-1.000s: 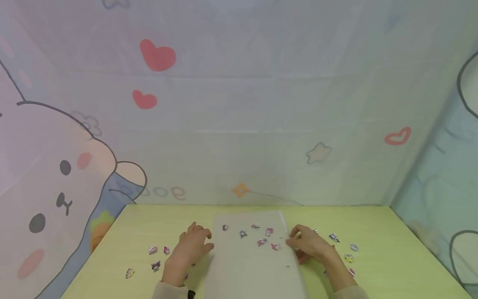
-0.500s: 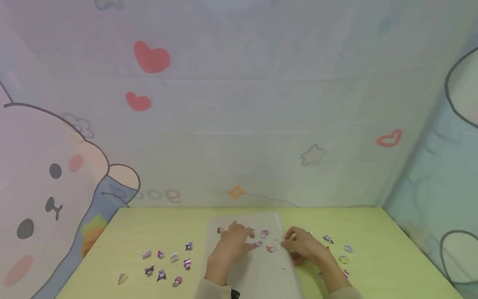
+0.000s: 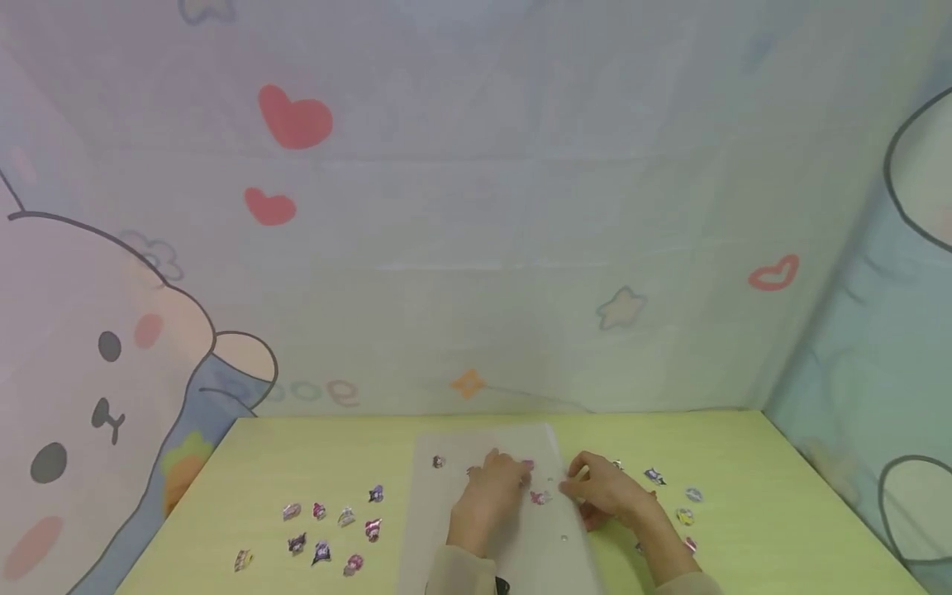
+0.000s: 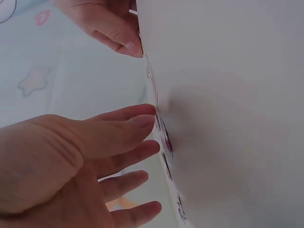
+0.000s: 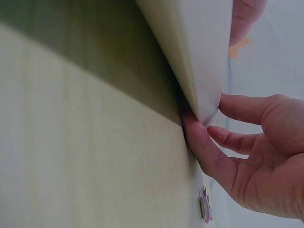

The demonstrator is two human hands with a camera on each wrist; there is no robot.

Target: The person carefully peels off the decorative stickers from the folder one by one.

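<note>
A white sheet [image 3: 513,549] lies on the table, with several small cartoon stickers on its upper part. Over its middle is my left hand [image 3: 487,500], palm down, hiding some of them. In the left wrist view this hand [image 4: 90,156] has its fingers extended, and its thumb and index tips meet at the surface beside a sticker [image 4: 165,137]. A pink sticker [image 3: 540,497] shows to its right. My right hand [image 3: 606,492] grips the sheet's right edge. The right wrist view shows a finger [image 5: 204,147] beneath the lifted edge and the thumb [image 5: 242,108] against the other side.
Several loose stickers, one purple [image 3: 321,552], are spread on the yellow table [image 3: 312,454] left of the sheet. More, including a yellow one [image 3: 685,516], lie right of it near my right forearm. A cartoon-printed cloth [image 3: 446,207] hangs behind the table.
My left hand has moved right, from beside the sheet onto its middle, uncovering stickers on the table at left. My right hand keeps its grip on the edge. The head view has shifted slightly.
</note>
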